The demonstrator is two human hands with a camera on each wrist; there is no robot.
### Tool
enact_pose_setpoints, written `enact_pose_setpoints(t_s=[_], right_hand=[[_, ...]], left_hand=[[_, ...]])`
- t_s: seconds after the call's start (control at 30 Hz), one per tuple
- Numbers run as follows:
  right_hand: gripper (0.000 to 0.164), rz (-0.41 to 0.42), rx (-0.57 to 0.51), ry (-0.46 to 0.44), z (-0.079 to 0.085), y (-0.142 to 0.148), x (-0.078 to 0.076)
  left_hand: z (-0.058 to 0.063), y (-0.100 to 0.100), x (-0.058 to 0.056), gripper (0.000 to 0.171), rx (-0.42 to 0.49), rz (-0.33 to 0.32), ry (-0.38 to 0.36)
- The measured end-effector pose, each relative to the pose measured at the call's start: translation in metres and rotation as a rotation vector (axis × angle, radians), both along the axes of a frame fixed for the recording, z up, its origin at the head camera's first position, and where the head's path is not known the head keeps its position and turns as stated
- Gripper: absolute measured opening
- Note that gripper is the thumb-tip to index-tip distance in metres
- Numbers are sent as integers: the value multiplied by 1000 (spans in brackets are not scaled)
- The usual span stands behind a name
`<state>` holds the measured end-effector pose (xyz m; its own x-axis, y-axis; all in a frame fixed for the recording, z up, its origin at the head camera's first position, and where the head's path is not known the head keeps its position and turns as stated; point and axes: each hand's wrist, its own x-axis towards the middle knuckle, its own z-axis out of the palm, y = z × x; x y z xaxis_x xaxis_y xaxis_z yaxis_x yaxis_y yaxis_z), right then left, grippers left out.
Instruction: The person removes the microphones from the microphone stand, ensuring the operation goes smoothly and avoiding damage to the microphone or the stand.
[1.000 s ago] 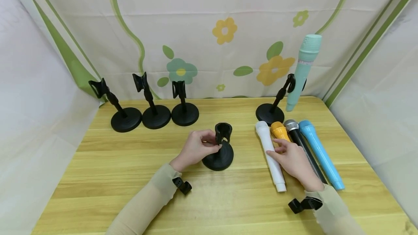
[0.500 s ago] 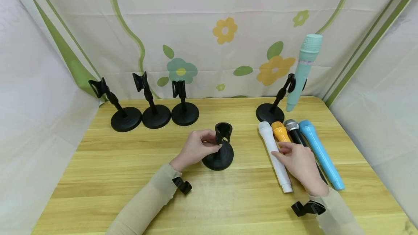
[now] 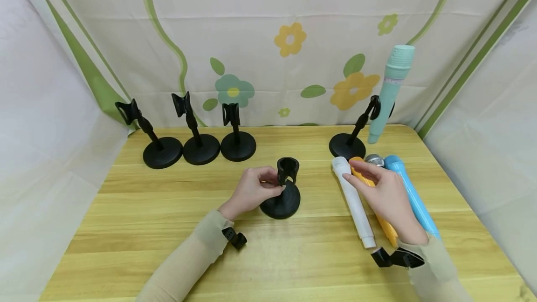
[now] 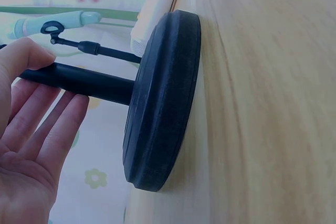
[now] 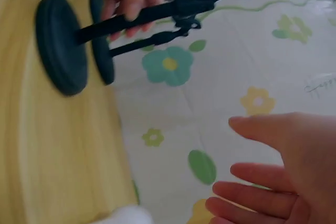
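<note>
My left hand (image 3: 254, 186) pinches the pole of a black tabletop microphone stand (image 3: 280, 203) between thumb and fingers; its empty clip (image 3: 287, 168) faces up. In the left wrist view, the round base (image 4: 164, 103) is at the table surface. My right hand (image 3: 388, 195) hovers with thumb and fingers spread over the microphones, holding nothing. Beneath its fingertips lie a white microphone (image 3: 354, 204) and an orange microphone (image 3: 385, 228). A black microphone with a silver head (image 3: 375, 159) is mostly hidden by the hand. A blue microphone (image 3: 413, 195) lies rightmost.
At the back right, a mint-green microphone (image 3: 390, 87) leans in the clip of another black stand (image 3: 347, 146). Three stands with empty clips line the back left, one being the leftmost stand (image 3: 162, 153). Fabric walls (image 3: 251, 41) border the wooden table (image 3: 168, 227).
The white microphone has shifted slightly right, against the orange one. My right hand has since come off it, rising with fingers spread wider. My left hand stays on the stand.
</note>
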<state>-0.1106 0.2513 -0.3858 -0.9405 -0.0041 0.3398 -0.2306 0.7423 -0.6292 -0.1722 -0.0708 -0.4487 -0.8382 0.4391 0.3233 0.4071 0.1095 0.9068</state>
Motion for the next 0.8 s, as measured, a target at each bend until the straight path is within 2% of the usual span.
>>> enact_pose_setpoints(t_s=[0.17, 0.43, 0.6, 0.8], right_hand=[[41, 61, -102, 1, 16, -17, -3], [40, 274, -294, 0, 27, -43, -6], [43, 386, -362, 20, 29, -58, -8], [47, 471, -413, 21, 33, -78, -8]], left_hand=[[0, 0, -1, 20, 0, -1, 0], [-1, 0, -1, 20, 9, -11, -3], [-2, 0, -2, 20, 15, -14, 6], [-2, 0, -3, 20, 22, -23, 12]])
